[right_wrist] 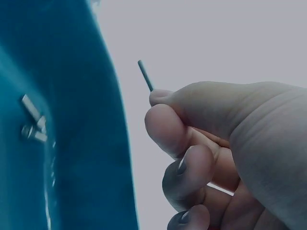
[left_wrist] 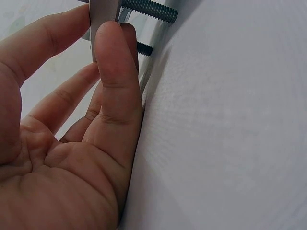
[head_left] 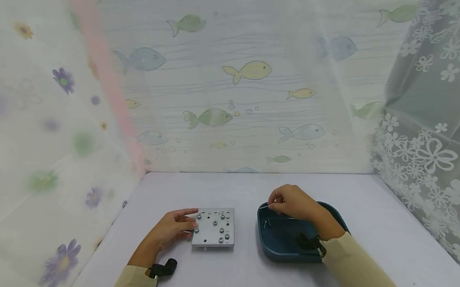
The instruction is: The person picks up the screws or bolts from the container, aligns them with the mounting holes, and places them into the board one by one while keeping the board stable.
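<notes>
A silver metal plate (head_left: 213, 235) stands on the table with several hex-socket screws (head_left: 215, 223) in its face. Threaded shanks (left_wrist: 152, 10) stick out of its underside in the left wrist view. My left hand (head_left: 173, 226) grips the plate's left edge, with fingertips on the top and others by the edge and below. Above the far left rim of a dark blue tray (head_left: 273, 252), my right hand (head_left: 293, 201) pinches a thin metal rod (right_wrist: 145, 75) between thumb and index finger. A thin bright strip (right_wrist: 221, 188) shows between its other fingers; I cannot tell what it is.
Small loose screws (right_wrist: 32, 109) lie inside the tray. A white table (head_left: 204, 275) carries plate and tray. Fish-patterned curtain (head_left: 230, 152) hangs behind the table, with flowered curtain (head_left: 75, 187) at the left and lace (head_left: 425, 166) at the right.
</notes>
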Available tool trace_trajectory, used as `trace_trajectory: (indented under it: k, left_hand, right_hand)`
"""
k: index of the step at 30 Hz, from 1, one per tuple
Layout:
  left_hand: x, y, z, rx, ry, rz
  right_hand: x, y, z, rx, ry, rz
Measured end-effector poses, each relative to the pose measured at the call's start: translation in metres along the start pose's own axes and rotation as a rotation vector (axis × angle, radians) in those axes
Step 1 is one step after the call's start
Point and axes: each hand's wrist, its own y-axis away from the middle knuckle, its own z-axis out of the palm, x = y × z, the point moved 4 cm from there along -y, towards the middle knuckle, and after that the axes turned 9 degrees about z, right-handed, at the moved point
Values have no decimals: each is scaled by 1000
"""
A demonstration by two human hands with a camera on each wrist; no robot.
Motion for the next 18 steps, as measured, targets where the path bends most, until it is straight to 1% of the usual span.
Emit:
trace_trajectory:
  k: [4,9,18]
  left_hand:
    - [2,0,1,-9,12,6]
    - [4,1,1,-9,12,7]
    - [2,2,0,-1,2,-1]
  right_hand:
    - [-8,0,2,16,-28,-3]
    - [-21,0,4,28,-73,-27]
    - [-43,-4,9,58,-127,-40]
